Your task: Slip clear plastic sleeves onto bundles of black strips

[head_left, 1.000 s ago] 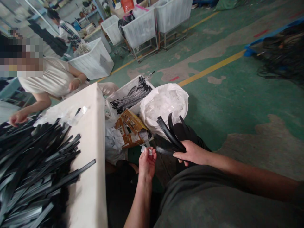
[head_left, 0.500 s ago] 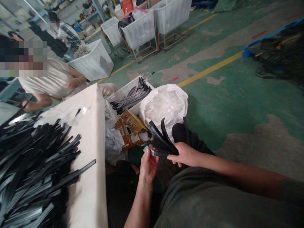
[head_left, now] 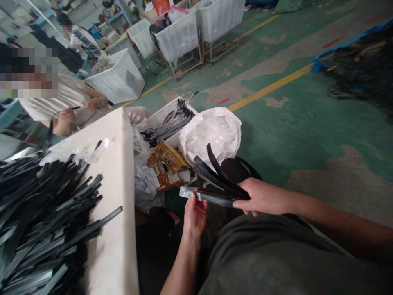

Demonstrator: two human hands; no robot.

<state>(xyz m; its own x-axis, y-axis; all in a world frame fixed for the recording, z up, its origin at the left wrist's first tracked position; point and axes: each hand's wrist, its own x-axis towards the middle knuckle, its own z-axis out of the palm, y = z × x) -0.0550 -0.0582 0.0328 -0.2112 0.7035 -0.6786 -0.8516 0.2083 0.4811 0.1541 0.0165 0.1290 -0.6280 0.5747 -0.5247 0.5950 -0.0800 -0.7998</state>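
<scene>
A white tabletop (head_left: 115,246) is loaded at its near end with a heap of black strips (head_left: 39,213). Beside it, a white plastic sack (head_left: 208,135) and a crate of bundled strips (head_left: 167,123) are placed on the floor. A bunch of black strips (head_left: 215,180) is clenched in the right hand (head_left: 264,196), above the floor. One strip end, fitted with a clear plastic sleeve (head_left: 187,191), is pinched by the left hand (head_left: 195,217).
</scene>
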